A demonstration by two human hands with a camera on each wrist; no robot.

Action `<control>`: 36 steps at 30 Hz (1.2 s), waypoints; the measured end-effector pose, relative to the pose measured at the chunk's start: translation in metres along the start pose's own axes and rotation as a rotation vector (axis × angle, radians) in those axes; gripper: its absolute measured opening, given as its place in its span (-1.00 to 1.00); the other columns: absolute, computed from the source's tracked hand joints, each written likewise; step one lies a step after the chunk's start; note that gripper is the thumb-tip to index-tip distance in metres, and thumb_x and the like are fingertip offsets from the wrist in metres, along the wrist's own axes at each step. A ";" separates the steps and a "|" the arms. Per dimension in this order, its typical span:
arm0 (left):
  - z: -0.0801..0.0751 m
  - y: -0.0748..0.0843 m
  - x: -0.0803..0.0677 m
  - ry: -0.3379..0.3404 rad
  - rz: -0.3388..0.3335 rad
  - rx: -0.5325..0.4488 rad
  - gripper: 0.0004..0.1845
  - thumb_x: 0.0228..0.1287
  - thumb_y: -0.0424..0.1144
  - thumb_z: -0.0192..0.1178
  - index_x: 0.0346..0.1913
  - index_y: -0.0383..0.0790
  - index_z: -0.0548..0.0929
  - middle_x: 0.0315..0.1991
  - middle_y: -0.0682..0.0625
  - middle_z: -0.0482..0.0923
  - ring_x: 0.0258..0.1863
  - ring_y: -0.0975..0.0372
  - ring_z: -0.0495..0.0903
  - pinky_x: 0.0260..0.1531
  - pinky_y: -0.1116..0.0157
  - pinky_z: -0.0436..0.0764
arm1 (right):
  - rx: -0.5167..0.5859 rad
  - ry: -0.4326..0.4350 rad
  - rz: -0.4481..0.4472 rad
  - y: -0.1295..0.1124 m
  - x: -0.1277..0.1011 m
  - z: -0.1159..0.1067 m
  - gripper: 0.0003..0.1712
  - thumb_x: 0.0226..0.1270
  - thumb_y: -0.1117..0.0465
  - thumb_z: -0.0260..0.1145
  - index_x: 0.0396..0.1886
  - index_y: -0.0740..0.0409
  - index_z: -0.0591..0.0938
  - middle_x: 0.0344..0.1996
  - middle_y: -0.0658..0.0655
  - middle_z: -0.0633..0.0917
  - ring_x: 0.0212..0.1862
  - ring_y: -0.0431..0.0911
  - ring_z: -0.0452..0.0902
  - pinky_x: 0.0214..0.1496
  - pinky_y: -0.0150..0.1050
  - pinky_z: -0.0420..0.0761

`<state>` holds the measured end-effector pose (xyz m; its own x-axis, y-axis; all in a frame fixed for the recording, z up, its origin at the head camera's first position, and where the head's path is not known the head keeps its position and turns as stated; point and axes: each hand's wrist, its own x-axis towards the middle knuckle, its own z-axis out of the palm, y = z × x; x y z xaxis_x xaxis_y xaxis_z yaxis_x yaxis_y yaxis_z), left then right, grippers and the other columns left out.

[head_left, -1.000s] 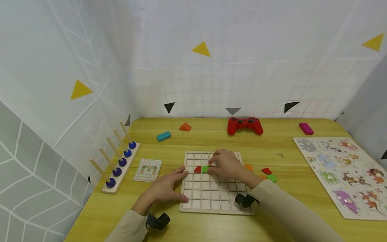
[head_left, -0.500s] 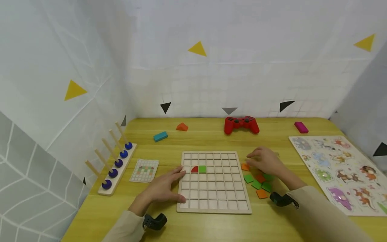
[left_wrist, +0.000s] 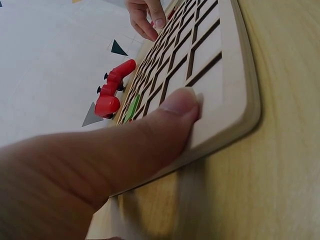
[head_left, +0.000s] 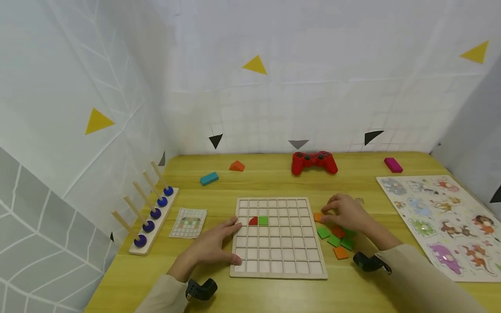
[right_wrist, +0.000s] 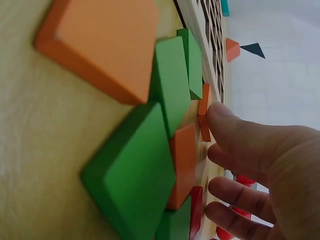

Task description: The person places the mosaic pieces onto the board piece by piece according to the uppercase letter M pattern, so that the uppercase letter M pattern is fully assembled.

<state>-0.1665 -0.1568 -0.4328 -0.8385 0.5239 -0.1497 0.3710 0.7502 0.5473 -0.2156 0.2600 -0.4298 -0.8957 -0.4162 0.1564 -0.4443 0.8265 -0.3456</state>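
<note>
**Inspector A:** Pale wooden grid board [head_left: 278, 237] lies flat on the yellow wooden table [head_left: 274, 182]. Two cells are filled, side by side in its third row: one red quarter-round tile [head_left: 253, 221] and one green square tile [head_left: 263, 221].

**Inspector B:** Change noted. A second ago the right hand [head_left: 346, 211] was over the board by those two tiles; it now sits off the board's right edge, among the loose tiles [head_left: 335, 237]. I judge one placement done and the next piece being sought.

**A:** Grip?

**B:** Fingers curled down, thumb tip touching a small orange square tile [right_wrist: 204, 119] just beside the board. A closed pinch is not shown, so I cannot tell whether it has hold of it.

**A:** Left hand [head_left: 213, 243]?

**B:** Unmoved. Fingers spread straight, thumb [left_wrist: 176, 107] pressing the board's near rim, holding nothing.

**A:** Loose count?

**B:** Roughly three green and three orange in the head view; the right wrist view adds a red one. The hand hides part of the heap.
</note>
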 end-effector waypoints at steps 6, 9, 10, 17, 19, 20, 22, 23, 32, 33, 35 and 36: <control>0.001 -0.002 0.001 -0.001 -0.002 0.005 0.02 -0.02 0.27 0.43 0.50 0.00 0.28 0.59 -0.02 0.05 0.52 -0.08 0.17 0.38 -0.19 0.28 | -0.007 -0.002 -0.029 0.000 -0.001 0.000 -0.67 0.12 -0.04 0.50 -0.23 0.07 0.80 -0.16 0.20 0.68 -0.12 0.10 0.56 -0.12 0.07 0.57; 0.001 -0.002 0.001 0.001 0.001 0.009 0.02 -0.02 0.28 0.42 0.50 0.01 0.27 0.59 -0.01 0.05 0.52 -0.08 0.18 0.37 -0.19 0.30 | -0.012 -0.001 -0.029 0.000 -0.003 0.000 -0.66 0.11 -0.05 0.51 -0.22 0.05 0.80 -0.14 0.21 0.67 -0.09 0.12 0.55 -0.09 0.11 0.56; 0.001 -0.002 0.001 0.001 0.001 0.010 0.02 -0.02 0.28 0.42 0.50 0.02 0.27 0.59 0.00 0.05 0.52 -0.08 0.18 0.37 -0.19 0.30 | -0.014 0.000 -0.024 0.001 -0.003 0.001 -0.66 0.10 -0.05 0.51 -0.22 0.05 0.80 -0.14 0.21 0.67 -0.08 0.12 0.54 -0.08 0.11 0.56; 0.002 -0.002 -0.001 0.004 -0.005 0.006 0.02 -0.03 0.28 0.42 0.50 -0.01 0.28 0.58 -0.01 0.05 0.51 -0.08 0.18 0.37 -0.19 0.29 | -0.019 -0.010 -0.029 0.002 -0.003 0.003 -0.65 0.09 -0.02 0.52 -0.18 0.07 0.78 -0.13 0.21 0.66 -0.09 0.12 0.53 -0.06 0.10 0.56; 0.002 -0.002 -0.001 0.006 -0.006 0.005 0.02 -0.03 0.28 0.42 0.50 -0.01 0.28 0.59 -0.01 0.05 0.51 -0.08 0.19 0.37 -0.20 0.30 | -0.019 -0.011 -0.035 0.001 -0.002 0.003 -0.64 0.09 -0.02 0.52 -0.17 0.07 0.78 -0.13 0.21 0.66 -0.10 0.11 0.53 -0.06 0.09 0.56; 0.002 -0.001 -0.001 0.007 -0.008 0.005 0.02 -0.02 0.28 0.42 0.50 0.00 0.28 0.59 0.00 0.05 0.51 -0.07 0.19 0.37 -0.19 0.30 | -0.020 -0.009 -0.037 0.001 -0.002 0.002 -0.64 0.08 -0.02 0.53 -0.18 0.07 0.78 -0.14 0.20 0.66 -0.10 0.11 0.53 -0.07 0.09 0.56; 0.002 -0.001 0.000 0.005 -0.012 0.004 0.02 -0.02 0.28 0.42 0.50 0.01 0.28 0.59 0.02 0.05 0.52 -0.06 0.18 0.38 -0.18 0.29 | -0.020 -0.007 -0.037 0.001 -0.002 0.001 -0.63 0.06 -0.04 0.54 -0.19 0.06 0.78 -0.15 0.20 0.65 -0.11 0.10 0.53 -0.07 0.09 0.55; 0.002 -0.001 0.001 0.005 -0.010 0.005 0.02 -0.02 0.28 0.42 0.50 0.01 0.28 0.59 0.01 0.05 0.52 -0.06 0.18 0.38 -0.18 0.29 | -0.018 -0.007 -0.038 0.001 -0.002 0.001 -0.63 0.05 -0.04 0.54 -0.19 0.05 0.78 -0.15 0.20 0.65 -0.11 0.11 0.53 -0.07 0.10 0.55; 0.002 -0.002 0.003 0.009 -0.007 0.005 0.02 -0.03 0.27 0.43 0.50 0.00 0.29 0.59 -0.02 0.05 0.52 -0.08 0.18 0.37 -0.20 0.29 | 0.000 -0.004 -0.026 -0.002 -0.001 0.001 -0.69 0.07 0.03 0.54 -0.21 0.06 0.79 -0.14 0.23 0.65 -0.10 0.14 0.53 -0.08 0.12 0.55; 0.002 -0.002 0.002 0.009 -0.007 0.003 0.02 -0.03 0.26 0.43 0.49 -0.01 0.29 0.58 -0.02 0.05 0.52 -0.08 0.18 0.37 -0.20 0.29 | -0.001 -0.003 -0.020 -0.002 -0.001 0.001 -0.70 0.08 0.04 0.54 -0.21 0.06 0.79 -0.14 0.23 0.65 -0.10 0.14 0.53 -0.10 0.11 0.55; 0.002 -0.001 0.002 0.011 -0.008 0.000 0.02 -0.04 0.26 0.44 0.49 -0.01 0.29 0.58 -0.03 0.06 0.51 -0.08 0.19 0.37 -0.20 0.29 | -0.003 -0.006 -0.008 -0.003 -0.001 0.002 -0.72 0.09 0.05 0.53 -0.22 0.06 0.80 -0.14 0.22 0.65 -0.10 0.13 0.53 -0.12 0.08 0.55; 0.002 -0.001 0.002 0.011 -0.008 -0.002 0.02 -0.04 0.25 0.45 0.49 -0.02 0.30 0.58 -0.03 0.07 0.51 -0.08 0.19 0.37 -0.20 0.29 | -0.004 -0.008 -0.003 -0.004 -0.001 0.002 -0.72 0.09 0.05 0.53 -0.22 0.05 0.80 -0.14 0.22 0.66 -0.10 0.13 0.53 -0.14 0.08 0.55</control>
<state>-0.1675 -0.1559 -0.4348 -0.8458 0.5134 -0.1451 0.3634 0.7535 0.5478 -0.2129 0.2566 -0.4303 -0.8944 -0.4214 0.1499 -0.4468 0.8268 -0.3416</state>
